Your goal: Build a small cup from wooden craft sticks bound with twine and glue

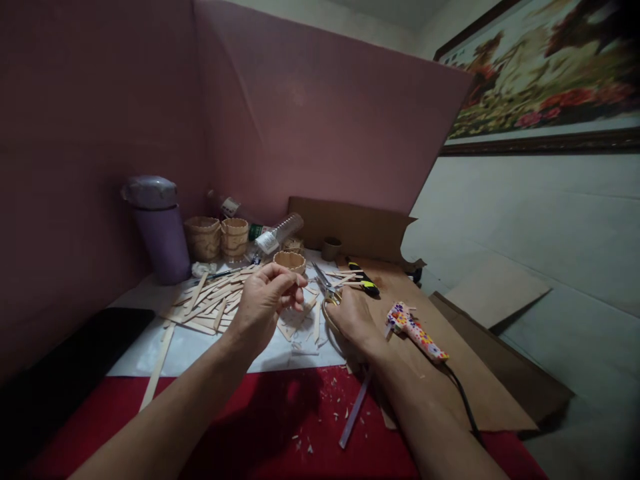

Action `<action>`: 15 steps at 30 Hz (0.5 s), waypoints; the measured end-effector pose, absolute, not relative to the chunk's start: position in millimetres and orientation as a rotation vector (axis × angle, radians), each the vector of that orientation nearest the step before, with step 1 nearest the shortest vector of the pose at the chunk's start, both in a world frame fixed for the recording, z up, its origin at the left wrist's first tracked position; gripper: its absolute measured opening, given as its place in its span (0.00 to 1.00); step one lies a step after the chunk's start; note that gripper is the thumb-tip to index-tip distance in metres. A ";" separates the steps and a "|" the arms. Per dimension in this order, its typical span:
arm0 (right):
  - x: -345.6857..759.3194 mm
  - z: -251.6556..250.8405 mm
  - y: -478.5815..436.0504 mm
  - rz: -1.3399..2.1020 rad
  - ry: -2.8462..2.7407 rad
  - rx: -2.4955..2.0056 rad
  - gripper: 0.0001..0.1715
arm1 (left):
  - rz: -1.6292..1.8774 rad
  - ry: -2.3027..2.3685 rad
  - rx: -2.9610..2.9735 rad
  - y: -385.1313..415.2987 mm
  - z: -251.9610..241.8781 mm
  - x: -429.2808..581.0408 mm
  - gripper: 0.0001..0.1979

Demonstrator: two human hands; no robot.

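Dull-pink upright panel (330,113) ahead of you, pale tiled wall (525,187) to your right. Red cloth (240,427) nearest you, flat brown cardboard sheet (475,387) on the right, white paper sheet (140,350) mid-table, flat pale wooden sticks (215,300) heaped on it. Your left hand (265,293) pinches, contents too small to tell; your right hand (353,313) closes round gold-handled metal scissors (326,285), blades pointing away.

The scissors (327,287) (gold-handled, silver-bladed) point forward and leftward.
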State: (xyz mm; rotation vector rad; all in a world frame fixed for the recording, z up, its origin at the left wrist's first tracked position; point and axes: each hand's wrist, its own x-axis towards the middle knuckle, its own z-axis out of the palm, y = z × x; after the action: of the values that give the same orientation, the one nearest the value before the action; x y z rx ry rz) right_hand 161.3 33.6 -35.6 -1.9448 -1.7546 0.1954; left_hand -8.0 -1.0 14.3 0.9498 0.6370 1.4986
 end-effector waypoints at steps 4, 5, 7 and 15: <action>151.6 -26.8 26.3 0.070 -1.833 -2.004 0.13 | 1.367 0.610 0.967 -2.6 10.3 -5.1 0.11; 150.4 -24.7 24.5 0.041 -1.847 -2.005 0.12 | 1.338 0.588 0.978 -2.6 8.7 -4.3 0.12; 148.8 -21.3 21.0 0.058 -1.861 -1.871 0.11 | 1.289 0.533 1.005 -1.9 5.0 -2.8 0.13; 140.1 -14.6 3.1 0.867 -1.514 -0.818 0.18 | 1.301 0.649 1.129 -0.4 -6.7 1.4 0.18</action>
State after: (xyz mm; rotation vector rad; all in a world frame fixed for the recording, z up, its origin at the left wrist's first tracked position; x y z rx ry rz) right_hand 140.1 3.1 -14.6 -0.8185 -1.5140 0.8670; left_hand 1.4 -0.4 -6.7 1.1287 0.6488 1.3013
